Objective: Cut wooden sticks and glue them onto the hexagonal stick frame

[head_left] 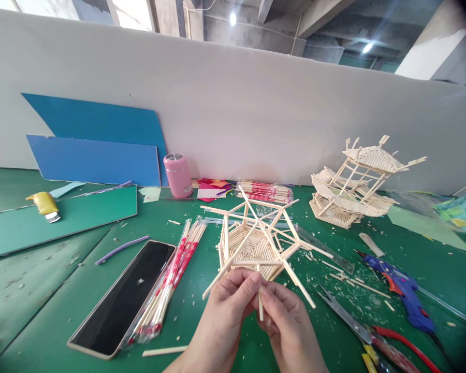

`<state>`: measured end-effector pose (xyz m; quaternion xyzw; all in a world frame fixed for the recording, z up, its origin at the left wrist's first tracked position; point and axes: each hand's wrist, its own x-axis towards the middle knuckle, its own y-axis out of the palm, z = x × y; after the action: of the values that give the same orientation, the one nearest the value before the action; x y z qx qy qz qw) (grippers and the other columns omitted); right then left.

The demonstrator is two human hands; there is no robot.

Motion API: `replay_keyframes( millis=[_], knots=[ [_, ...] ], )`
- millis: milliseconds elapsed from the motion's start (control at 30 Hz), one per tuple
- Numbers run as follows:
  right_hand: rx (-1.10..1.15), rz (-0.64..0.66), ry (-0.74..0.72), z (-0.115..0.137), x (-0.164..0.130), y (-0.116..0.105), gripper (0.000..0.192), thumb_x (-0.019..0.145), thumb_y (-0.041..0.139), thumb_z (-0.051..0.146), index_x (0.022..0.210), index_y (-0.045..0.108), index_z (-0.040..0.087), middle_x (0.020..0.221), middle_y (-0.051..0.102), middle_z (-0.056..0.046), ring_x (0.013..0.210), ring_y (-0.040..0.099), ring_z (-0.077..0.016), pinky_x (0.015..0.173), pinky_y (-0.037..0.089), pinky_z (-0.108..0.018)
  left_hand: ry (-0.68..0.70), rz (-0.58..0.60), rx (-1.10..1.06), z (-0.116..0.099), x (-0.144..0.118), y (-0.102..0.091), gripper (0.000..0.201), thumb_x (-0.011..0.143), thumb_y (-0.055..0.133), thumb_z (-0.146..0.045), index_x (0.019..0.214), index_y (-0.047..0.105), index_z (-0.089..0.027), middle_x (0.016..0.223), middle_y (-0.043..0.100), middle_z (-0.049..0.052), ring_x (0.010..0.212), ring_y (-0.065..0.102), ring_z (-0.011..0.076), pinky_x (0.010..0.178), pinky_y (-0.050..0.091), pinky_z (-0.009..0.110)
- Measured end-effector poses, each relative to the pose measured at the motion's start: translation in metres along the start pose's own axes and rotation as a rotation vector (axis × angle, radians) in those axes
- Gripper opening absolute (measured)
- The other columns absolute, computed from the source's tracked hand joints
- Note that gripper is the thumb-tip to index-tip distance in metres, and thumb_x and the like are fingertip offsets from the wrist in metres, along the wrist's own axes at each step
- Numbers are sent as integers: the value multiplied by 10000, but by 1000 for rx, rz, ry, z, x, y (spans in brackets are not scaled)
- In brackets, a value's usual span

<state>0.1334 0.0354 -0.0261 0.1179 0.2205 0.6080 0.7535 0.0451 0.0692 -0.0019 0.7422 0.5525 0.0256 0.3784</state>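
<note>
My left hand (227,305) and right hand (285,324) pinch a short stick (260,305) upright, fingers clenched on it, against the stick frame (256,241) above the green desk (62,290); I judge both light, brittle; best gripped at glued joints.

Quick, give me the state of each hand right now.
Left hand: closed, pinching the near edge of the wooden stick frame.
Right hand: closed on a short wooden stick, held upright against the frame.
</note>
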Motion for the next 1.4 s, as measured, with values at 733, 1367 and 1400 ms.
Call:
replay_keyframes(
  millis=[733,1367,1400],
  knots=[
    [-15,56,11,0,1,-3,288,729,615,418,604,583,162,478,379,54,450,232,-73,452,124,-254,41,-79,-127,-4,-3,6,154,655,713,-243,754,643,-147,520,477,-39,473,386,47,448,322,129],
    [52,18,49,4,0,1,282,680,661,407,560,582,165,441,334,65,424,195,-62,435,106,-232,74,-69,-274,3,2,9,173,670,696,-183,835,671,-140,545,496,-34,499,408,55,511,371,143],
    [59,24,50,3,1,0,279,684,659,407,566,587,165,443,330,66,425,192,-61,433,105,-232,73,-68,-285,4,3,9,171,669,693,-184,833,673,-138,541,493,-34,497,406,56,507,370,145]
  ],
)
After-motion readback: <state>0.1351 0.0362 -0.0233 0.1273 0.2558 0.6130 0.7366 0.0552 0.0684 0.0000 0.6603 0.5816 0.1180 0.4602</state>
